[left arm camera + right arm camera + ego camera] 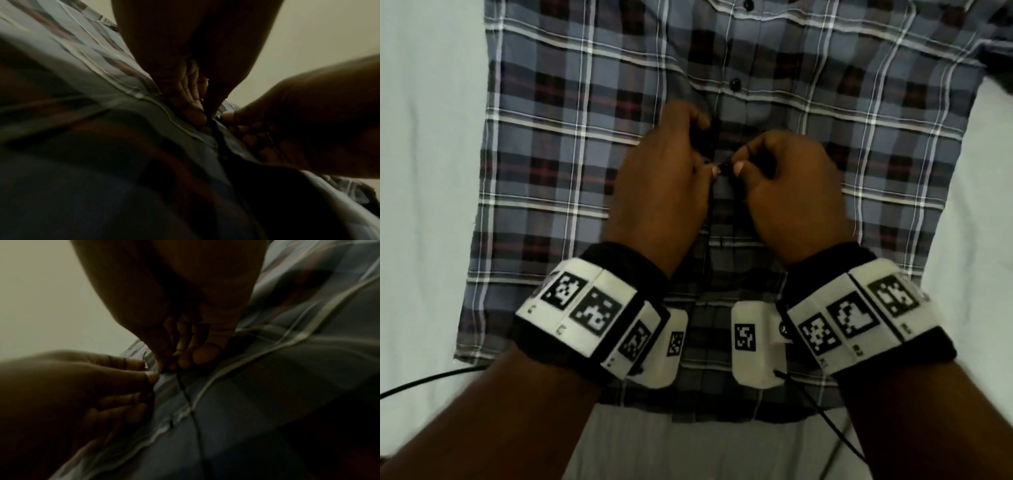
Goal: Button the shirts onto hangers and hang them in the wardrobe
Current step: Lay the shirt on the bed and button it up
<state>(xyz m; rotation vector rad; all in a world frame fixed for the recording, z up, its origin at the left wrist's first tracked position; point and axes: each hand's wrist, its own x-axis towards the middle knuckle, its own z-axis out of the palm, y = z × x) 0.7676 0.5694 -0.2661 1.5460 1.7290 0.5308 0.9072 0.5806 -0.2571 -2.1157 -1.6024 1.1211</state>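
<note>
A: Your left hand [661, 174] and right hand [787, 185] both pinch the placket of the plaid shirt [571, 171] around one dark button [726, 168], just below the closed button [735, 84].

B: What can go wrong?

A: The button may slip back if you release too soon. The shirt lies flat on the white sheet [424, 171], with free room beside both edges.
</note>
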